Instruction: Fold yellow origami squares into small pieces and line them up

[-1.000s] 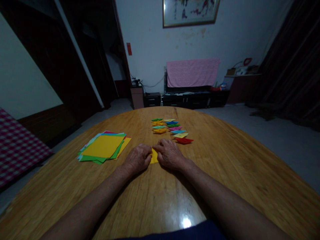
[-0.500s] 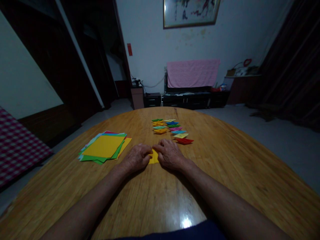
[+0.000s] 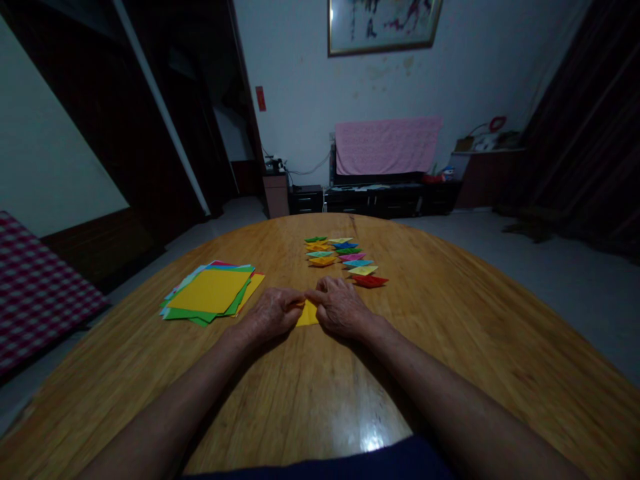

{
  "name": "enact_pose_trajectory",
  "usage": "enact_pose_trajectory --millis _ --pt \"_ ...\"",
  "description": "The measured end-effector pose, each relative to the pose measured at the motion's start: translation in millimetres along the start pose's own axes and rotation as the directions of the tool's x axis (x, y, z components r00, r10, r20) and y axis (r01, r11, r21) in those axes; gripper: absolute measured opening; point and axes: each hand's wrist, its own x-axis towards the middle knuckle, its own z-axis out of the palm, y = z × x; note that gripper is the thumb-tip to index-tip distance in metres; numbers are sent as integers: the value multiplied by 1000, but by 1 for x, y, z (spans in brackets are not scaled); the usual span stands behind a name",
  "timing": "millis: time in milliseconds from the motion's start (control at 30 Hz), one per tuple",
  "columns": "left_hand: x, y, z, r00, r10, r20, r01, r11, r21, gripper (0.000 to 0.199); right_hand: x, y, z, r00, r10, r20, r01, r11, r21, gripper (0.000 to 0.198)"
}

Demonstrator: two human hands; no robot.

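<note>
A folded piece of yellow paper (image 3: 307, 316) lies on the wooden table (image 3: 280, 407) between my hands, partly covered by them. My left hand (image 3: 278, 312) is closed on its left side, thumb and forefinger pinching near the top edge. On the right side, my right hand (image 3: 341, 307) presses down with curled fingers, its fingertip close to the left one. Just beyond my right hand sits a red folded paper boat (image 3: 371, 282). Several more paper boats, among them an orange one (image 3: 323, 262) and a pink one (image 3: 352, 257), stand in two rows behind it.
Left of my hands lies a loose stack of coloured paper squares (image 3: 210, 292), yellow on top. Past the table's far edge stand a black low cabinet (image 3: 373, 200) and a screen under a pink cloth (image 3: 387, 147). A checked cloth (image 3: 40, 293) hangs at the far left.
My left fingers have shifted slightly at the paper's top edge, and the small folded edge beside them looks flatter. My right hand stays almost in place. The view has moved a little.
</note>
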Motion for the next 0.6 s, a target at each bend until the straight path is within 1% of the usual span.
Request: enact_pose_trajectory --millis 133,267,433,600 --pt "-3 -6 4 998 38 -57 -39 999 -24 18 0 0 1 1000 7 3 -7 1000 4 39" --pt "-4 -8 9 988 102 -120 -102 995 2 17 1 1 1 1000 10 5 -10 1000 20 40" --pt "-4 -7 13 983 146 -114 -139 988 61 19 1 1 1 1000 4 10 -5 999 41 39" --pt "-5 -9 16 979 169 -112 -161 984 74 20 1 0 0 1000 6 3 -6 999 38 39"
